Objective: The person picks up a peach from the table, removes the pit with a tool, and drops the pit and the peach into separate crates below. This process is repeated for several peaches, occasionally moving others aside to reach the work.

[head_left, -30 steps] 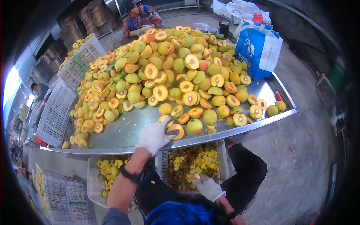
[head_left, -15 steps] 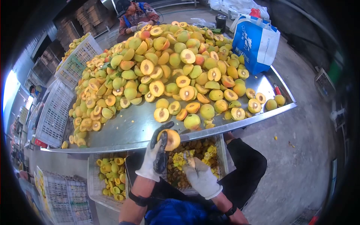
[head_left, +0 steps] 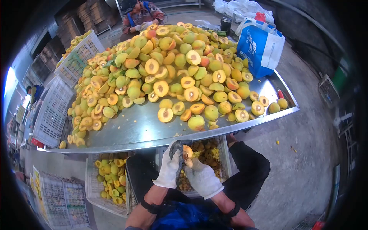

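A broad, shiny sheet-metal table (head_left: 147,128) with a raised rim is stretching across the view, and a large heap of yellow-green stone fruit (head_left: 172,73), much of it cut in half, is covering most of its top. Below the near rim, a white plastic crate (head_left: 226,157) is standing between the person's legs, holding yellow and brown scraps; to its left, a second white plastic crate (head_left: 93,191) is holding hollowed green-yellow fruit pieces (head_left: 113,178). A blue-and-white upright carrier bag (head_left: 255,48) is standing at the table's right end.

The right hand (head_left: 203,179), in a white knit glove, is reaching up and leftward; its fingertips are meeting the lower edge of the fruit half, but whether they are clamping a tool is impossible to tell. The left hand (head_left: 169,165), in a white glove with a dark palm side, is pointing away from the body, its fingers closing around the fruit.

That small, rounded orange-yellow fruit half (head_left: 187,151) is sitting just in front of the table's near edge, above the scrap crate. It is lying against the right side of the left fingers and just beyond the right fingertips, so both hands are touching it. Being roundish, it is showing no clear long axis.
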Demonstrator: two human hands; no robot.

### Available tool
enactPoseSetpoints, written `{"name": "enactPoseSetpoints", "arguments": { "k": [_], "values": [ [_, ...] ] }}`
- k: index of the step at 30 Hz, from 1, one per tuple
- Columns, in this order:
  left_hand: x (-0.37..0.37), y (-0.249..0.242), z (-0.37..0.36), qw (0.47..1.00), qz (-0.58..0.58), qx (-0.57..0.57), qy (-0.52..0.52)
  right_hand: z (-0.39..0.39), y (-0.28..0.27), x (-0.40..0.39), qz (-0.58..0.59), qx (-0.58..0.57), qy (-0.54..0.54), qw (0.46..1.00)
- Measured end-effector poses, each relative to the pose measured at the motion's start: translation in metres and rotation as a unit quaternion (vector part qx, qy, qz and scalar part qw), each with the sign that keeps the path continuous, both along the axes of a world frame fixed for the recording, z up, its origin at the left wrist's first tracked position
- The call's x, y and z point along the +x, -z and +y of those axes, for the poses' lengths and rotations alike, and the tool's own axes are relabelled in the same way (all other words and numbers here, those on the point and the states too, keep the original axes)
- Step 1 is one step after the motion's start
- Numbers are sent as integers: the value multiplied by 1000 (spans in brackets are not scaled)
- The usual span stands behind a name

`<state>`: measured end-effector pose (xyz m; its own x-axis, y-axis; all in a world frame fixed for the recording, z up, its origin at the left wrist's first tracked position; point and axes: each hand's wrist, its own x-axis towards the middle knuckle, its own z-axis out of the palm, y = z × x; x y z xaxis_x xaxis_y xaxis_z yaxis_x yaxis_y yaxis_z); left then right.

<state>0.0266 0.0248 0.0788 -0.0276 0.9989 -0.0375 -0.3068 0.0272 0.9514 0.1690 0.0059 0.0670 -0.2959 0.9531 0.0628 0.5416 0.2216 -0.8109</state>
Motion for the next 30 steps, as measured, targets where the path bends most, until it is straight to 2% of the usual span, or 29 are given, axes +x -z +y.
{"name": "enactPoseSetpoints", "arguments": {
  "k": [4,7,8,11,13,14,16,17,18,20,21,22,23,25,26,27,28,30],
  "values": [
    [-8,-1,11,977,209,-8,45,-1,6,8,41,-46,-28,998],
    [-8,-13,27,893,421,122,101,-8,1,8,44,-103,-11,994],
    [-13,-8,33,880,439,102,152,-9,-1,7,37,-126,1,991],
    [-19,-6,33,942,292,-9,166,-10,12,7,170,-190,-10,967],
    [-16,-14,27,981,74,3,177,-12,15,7,239,-227,0,944],
    [-15,-16,22,983,-36,7,179,-12,16,6,273,-245,5,930],
    [-17,31,19,988,-67,9,141,-13,18,5,258,-257,7,931],
    [-12,40,15,989,-83,10,120,-13,16,4,250,-264,6,932],
    [-5,47,10,994,-89,-17,54,-14,12,3,225,-230,6,947],
    [-10,46,15,995,-40,-41,86,-14,2,4,173,-158,9,972],
    [-10,44,15,993,-17,-55,105,-16,3,5,177,-172,2,969],
    [-5,45,14,995,17,-74,57,-17,6,6,182,-184,-7,966],
    [-7,42,16,992,46,-72,92,-18,9,7,186,-195,-17,963],
    [-16,24,24,979,105,-72,160,-22,23,7,261,-291,-33,920],
    [-11,-3,19,974,129,-109,151,-23,31,7,297,-336,-42,893],
    [-11,-2,19,976,118,-98,155,-21,42,11,417,-449,-100,784],
    [-11,1,18,978,106,-87,160,-18,56,19,519,-543,-154,642],
    [-12,12,19,980,65,-63,178,-18,48,21,570,-587,-177,547]
  ]
}}
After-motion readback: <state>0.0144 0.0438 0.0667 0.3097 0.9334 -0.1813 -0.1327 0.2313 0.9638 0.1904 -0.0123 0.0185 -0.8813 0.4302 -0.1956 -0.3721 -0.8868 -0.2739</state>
